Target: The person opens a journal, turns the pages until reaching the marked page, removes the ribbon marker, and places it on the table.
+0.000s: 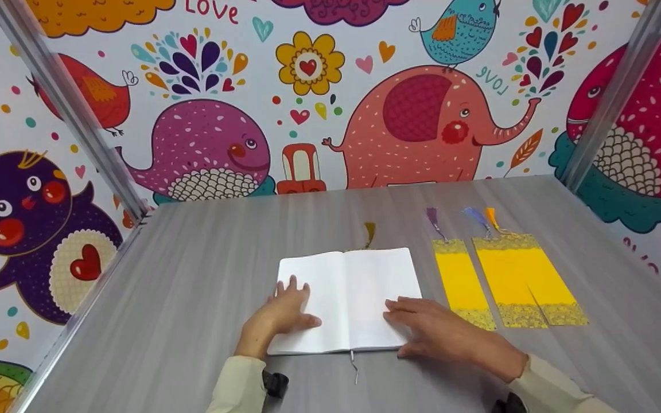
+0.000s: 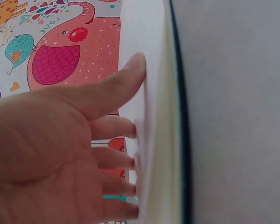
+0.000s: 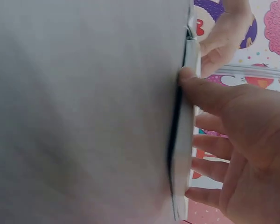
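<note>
An open notebook [image 1: 373, 275] with blank white pages and a dark cover lies on the table. A ribbon [image 1: 354, 367] hangs out below its spine, and an olive tassel [image 1: 369, 234] sticks out past its top edge. My left hand [image 1: 284, 310] rests on the left page with fingers spread. My right hand [image 1: 445, 332] touches the right page with its fingertips. In the right wrist view, the right thumb [image 3: 207, 91] meets the notebook's lower edge. Whatever the olive tassel is attached to is mostly hidden by the notebook.
To the right lie yellow bookmarks with glittery gold ends: a single one [image 1: 462, 275] with a purple tassel [image 1: 434, 221], and two overlapping ones [image 1: 514, 269] with blue and orange tassels. Behind the grey table [image 1: 181, 287] stand cartoon-printed walls [image 1: 319, 51] with metal posts.
</note>
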Motion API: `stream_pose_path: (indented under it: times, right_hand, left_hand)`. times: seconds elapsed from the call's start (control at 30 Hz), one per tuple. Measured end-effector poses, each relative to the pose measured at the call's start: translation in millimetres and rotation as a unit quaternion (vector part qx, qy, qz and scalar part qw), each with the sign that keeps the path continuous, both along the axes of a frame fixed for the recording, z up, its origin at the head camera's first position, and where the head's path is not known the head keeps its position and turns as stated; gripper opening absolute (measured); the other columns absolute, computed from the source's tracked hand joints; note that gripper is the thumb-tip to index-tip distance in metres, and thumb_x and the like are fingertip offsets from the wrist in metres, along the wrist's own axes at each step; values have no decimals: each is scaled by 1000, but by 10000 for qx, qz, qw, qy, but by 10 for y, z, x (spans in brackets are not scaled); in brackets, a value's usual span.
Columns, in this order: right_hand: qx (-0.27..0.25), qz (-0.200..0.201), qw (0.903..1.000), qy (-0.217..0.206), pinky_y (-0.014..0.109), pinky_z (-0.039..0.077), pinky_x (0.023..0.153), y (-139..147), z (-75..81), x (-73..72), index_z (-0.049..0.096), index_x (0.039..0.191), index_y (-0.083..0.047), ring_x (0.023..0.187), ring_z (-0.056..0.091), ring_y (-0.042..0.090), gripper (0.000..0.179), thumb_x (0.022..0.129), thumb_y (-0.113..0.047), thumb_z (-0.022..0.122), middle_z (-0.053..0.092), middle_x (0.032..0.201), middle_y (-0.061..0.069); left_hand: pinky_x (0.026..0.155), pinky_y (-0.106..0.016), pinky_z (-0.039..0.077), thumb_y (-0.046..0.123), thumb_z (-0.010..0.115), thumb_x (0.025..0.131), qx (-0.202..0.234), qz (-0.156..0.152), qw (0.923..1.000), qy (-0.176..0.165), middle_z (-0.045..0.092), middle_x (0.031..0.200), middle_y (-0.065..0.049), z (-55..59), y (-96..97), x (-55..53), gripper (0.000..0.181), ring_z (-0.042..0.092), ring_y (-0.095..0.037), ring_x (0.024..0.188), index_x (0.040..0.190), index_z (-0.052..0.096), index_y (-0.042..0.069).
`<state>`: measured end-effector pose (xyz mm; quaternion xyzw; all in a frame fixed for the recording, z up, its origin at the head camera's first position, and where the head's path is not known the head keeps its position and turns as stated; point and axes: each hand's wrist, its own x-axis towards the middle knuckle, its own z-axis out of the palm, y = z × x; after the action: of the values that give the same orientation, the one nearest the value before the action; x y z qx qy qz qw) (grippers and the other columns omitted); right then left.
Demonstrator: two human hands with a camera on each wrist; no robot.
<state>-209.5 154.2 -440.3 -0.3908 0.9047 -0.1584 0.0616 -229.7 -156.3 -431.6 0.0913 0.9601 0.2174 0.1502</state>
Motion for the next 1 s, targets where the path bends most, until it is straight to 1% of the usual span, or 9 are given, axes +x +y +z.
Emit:
stream_pose_path:
  times: [0.1,0.23,0.37,0.5,0.6,0.63,0.8,0.9,1.0]
  right_hand:
    - [-4,66,10000,-24,57,40,112,-1,26,-13,60,139,-10,139,49,34,61,87,-36,77,54,150,10]
    - [-58,84,9997,-229,57,40,111,-8,60,-13,61,138,-9,139,49,36,58,87,-33,76,54,149,12]
    - [-209,46,9988,-436,57,41,110,-2,85,6,62,137,-10,139,50,36,44,94,-21,68,56,148,11]
    - [-387,143,9989,-209,54,44,108,16,89,18,65,133,-8,134,56,35,35,98,-6,59,61,142,12]
    - [-461,219,9986,-129,52,46,106,35,81,19,66,132,-7,132,58,35,36,97,-2,59,62,140,13]
    - [-473,211,9984,-217,52,46,107,41,86,18,66,132,-8,132,57,34,36,97,-1,59,62,140,12]
    - [-591,280,9946,-808,53,45,108,47,145,5,68,129,-11,131,58,32,35,96,-4,62,65,137,8]
    - [-677,46,9927,-998,57,40,111,34,184,13,69,129,-13,137,52,35,34,95,-12,66,62,142,8]
    - [-674,-397,9911,-1080,64,32,114,27,188,28,68,131,-15,146,39,39,41,90,-20,74,52,152,9]
  left_hand:
    - [118,-70,19,30,75,88,48,14,10000,-17,17,159,-39,-5,-4,2,81,13,-61,147,149,38,-8]
    - [118,-70,18,30,75,89,98,57,9999,-43,16,160,-38,-7,-6,5,80,12,-60,148,150,38,-8]
    - [119,-70,17,29,74,89,121,61,9999,-70,16,160,-37,-11,-5,4,80,12,-59,148,150,38,-8]
    - [118,-70,19,29,74,89,72,12,10000,-53,17,160,-38,-6,-6,4,80,12,-60,148,150,38,-8]
    - [117,-71,20,29,74,89,41,-36,10000,-26,18,159,-39,-7,-7,8,80,14,-61,147,149,38,-9]
    - [116,-72,20,29,74,89,54,-34,10000,-22,18,159,-39,-10,-8,9,80,14,-61,147,149,38,-9]
    - [117,-72,19,29,75,89,94,-14,10000,-8,18,159,-39,-13,-20,20,80,13,-61,147,149,38,-9]
    - [117,-71,18,29,74,89,103,-11,9999,0,18,159,-39,-7,-22,18,80,13,-61,147,149,38,-9]
    - [118,-71,18,29,74,89,96,-22,10000,8,18,159,-39,-9,-19,15,80,12,-61,147,149,38,-9]
